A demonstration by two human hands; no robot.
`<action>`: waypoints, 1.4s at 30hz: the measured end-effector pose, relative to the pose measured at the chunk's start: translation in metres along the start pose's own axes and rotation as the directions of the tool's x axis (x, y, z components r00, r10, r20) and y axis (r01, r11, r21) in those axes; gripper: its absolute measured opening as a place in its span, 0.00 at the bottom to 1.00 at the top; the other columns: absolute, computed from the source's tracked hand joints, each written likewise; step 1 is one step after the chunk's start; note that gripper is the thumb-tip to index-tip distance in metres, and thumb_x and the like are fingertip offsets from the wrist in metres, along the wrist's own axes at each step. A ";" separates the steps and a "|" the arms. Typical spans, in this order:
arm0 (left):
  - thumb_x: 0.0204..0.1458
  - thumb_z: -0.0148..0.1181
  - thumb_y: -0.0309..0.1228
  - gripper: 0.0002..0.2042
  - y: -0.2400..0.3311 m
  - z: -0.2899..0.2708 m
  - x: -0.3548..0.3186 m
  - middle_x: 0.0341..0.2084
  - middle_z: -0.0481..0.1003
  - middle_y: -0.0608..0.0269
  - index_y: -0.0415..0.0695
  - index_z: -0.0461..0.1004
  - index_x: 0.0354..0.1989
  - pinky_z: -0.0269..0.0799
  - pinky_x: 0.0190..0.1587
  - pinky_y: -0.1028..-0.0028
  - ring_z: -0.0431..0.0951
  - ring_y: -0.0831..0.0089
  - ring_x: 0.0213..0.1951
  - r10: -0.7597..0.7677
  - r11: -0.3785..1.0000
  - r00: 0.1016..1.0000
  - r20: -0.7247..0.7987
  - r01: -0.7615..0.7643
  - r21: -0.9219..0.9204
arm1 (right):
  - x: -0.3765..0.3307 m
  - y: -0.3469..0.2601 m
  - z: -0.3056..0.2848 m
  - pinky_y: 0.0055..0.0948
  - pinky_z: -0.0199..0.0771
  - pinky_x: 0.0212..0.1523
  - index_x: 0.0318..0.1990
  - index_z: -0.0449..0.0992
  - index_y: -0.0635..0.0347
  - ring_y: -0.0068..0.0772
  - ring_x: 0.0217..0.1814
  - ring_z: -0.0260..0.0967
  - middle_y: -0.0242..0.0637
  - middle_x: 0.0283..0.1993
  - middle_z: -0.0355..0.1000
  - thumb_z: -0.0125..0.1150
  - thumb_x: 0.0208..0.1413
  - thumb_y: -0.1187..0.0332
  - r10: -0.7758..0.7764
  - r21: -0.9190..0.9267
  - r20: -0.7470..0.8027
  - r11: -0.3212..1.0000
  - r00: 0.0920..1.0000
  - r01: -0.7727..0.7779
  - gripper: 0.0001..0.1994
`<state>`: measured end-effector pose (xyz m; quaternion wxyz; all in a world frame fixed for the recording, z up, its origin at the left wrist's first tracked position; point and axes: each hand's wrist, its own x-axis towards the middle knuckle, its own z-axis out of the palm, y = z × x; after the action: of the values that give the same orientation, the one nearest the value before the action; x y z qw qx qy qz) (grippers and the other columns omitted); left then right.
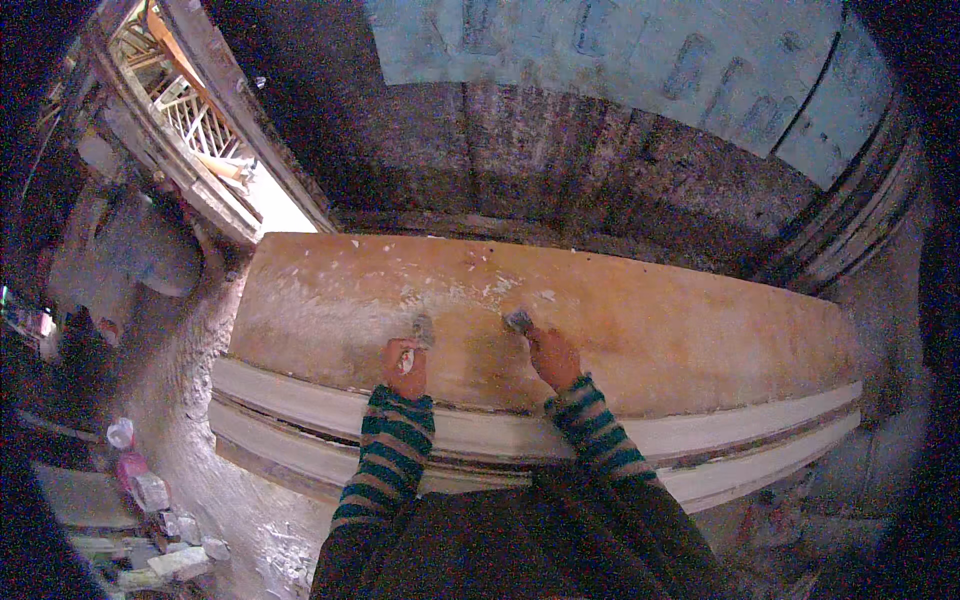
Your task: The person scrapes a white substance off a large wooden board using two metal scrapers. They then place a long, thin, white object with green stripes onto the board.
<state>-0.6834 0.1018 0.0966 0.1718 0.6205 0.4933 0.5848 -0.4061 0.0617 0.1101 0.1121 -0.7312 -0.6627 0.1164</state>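
Note:
My left hand [402, 372] is closed around a flat greyish scraper [422, 328], whose blade points away from me over the brown board. White smears show on its fingers. To its right, my right hand [555, 358] grips a second small scraper [517, 321] with a dark grey blade tilted up and left. Both blades are at or just above the surface of the long brown board [700, 335]. White flakes and crumbs [490, 290] lie scattered on the board beyond the two blades.
White-coated long mouldings [740, 437] run along the board's near side. A dark stained wall with a pale blue upper part [640, 50] rises behind. At the left is a bright opening [280, 200]. White lumps and scraps [180, 560] lie on the dusty floor at lower left.

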 end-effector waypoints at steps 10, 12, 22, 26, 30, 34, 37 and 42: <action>0.42 0.56 0.13 0.10 -0.006 0.001 -0.007 0.28 0.71 0.60 0.43 0.70 0.29 0.68 0.41 0.72 0.72 0.70 0.34 -0.080 0.992 0.997 -0.016 0.078 -0.099 | -0.037 -0.046 -0.038 0.48 0.75 0.29 0.45 0.74 0.47 0.52 0.31 0.72 0.48 0.34 0.70 0.52 0.55 0.64 0.066 0.083 0.062 0.994 0.996 -0.071 0.11; 0.41 0.56 0.13 0.10 -0.007 0.002 -0.005 0.28 0.71 0.61 0.43 0.70 0.29 0.68 0.41 0.72 0.72 0.69 0.34 -0.023 0.997 1.000 -0.009 0.022 -0.077 | -0.026 -0.038 -0.022 0.48 0.75 0.29 0.47 0.74 0.46 0.53 0.32 0.72 0.48 0.34 0.70 0.51 0.55 0.64 0.071 0.076 0.057 0.994 0.996 -0.076 0.12; 0.39 0.58 0.14 0.10 -0.037 -0.001 -0.019 0.27 0.71 0.62 0.43 0.71 0.28 0.67 0.40 0.74 0.72 0.69 0.34 -0.185 0.942 0.983 0.000 0.178 -0.285 | -0.066 -0.044 -0.037 0.48 0.75 0.34 0.47 0.74 0.47 0.53 0.32 0.72 0.48 0.36 0.70 0.51 0.55 0.62 0.057 0.141 0.135 0.987 0.989 -0.076 0.13; 0.38 0.57 0.13 0.10 -0.008 0.006 -0.004 0.26 0.71 0.61 0.43 0.71 0.28 0.67 0.40 0.74 0.72 0.69 0.32 0.074 0.981 0.994 -0.076 -0.086 -0.171 | -0.038 -0.054 -0.032 0.48 0.75 0.34 0.48 0.74 0.48 0.53 0.33 0.72 0.49 0.36 0.70 0.50 0.56 0.60 0.065 0.118 0.142 0.990 0.988 -0.082 0.14; 0.39 0.57 0.13 0.10 -0.005 0.001 -0.002 0.26 0.71 0.60 0.43 0.71 0.27 0.67 0.39 0.75 0.72 0.69 0.31 0.087 0.995 0.995 -0.039 -0.089 -0.042 | -0.032 -0.052 -0.024 0.48 0.75 0.33 0.48 0.75 0.47 0.53 0.32 0.72 0.48 0.36 0.70 0.50 0.57 0.58 0.018 0.128 0.112 0.991 0.994 -0.033 0.14; 0.39 0.56 0.13 0.10 0.012 -0.001 0.000 0.26 0.71 0.60 0.43 0.71 0.28 0.68 0.38 0.73 0.73 0.69 0.31 0.009 1.000 1.000 -0.009 -0.009 -0.020 | -0.061 -0.055 -0.042 0.49 0.74 0.31 0.47 0.75 0.47 0.53 0.30 0.72 0.48 0.37 0.70 0.51 0.57 0.58 0.054 0.117 0.170 0.990 0.984 -0.074 0.14; 0.39 0.56 0.13 0.10 0.001 -0.004 -0.006 0.27 0.71 0.60 0.43 0.71 0.28 0.69 0.38 0.73 0.73 0.69 0.32 -0.075 0.997 0.996 0.043 0.076 -0.022 | -0.056 -0.057 -0.033 0.48 0.75 0.30 0.47 0.75 0.47 0.53 0.29 0.73 0.48 0.37 0.70 0.51 0.57 0.58 0.055 0.091 0.180 0.993 0.982 -0.072 0.13; 0.41 0.57 0.15 0.08 -0.013 0.003 -0.008 0.27 0.70 0.62 0.42 0.71 0.28 0.68 0.38 0.74 0.71 0.71 0.32 -0.032 0.996 0.999 0.016 0.033 -0.078 | -0.035 -0.057 -0.014 0.49 0.75 0.29 0.48 0.74 0.47 0.53 0.29 0.73 0.48 0.35 0.70 0.51 0.57 0.59 -0.010 0.073 0.077 0.997 0.997 0.004 0.13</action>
<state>-0.6844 0.1026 0.0811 0.2093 0.6096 0.4787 0.5962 -0.4583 0.0326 0.1424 0.1135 -0.7192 -0.6645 0.1683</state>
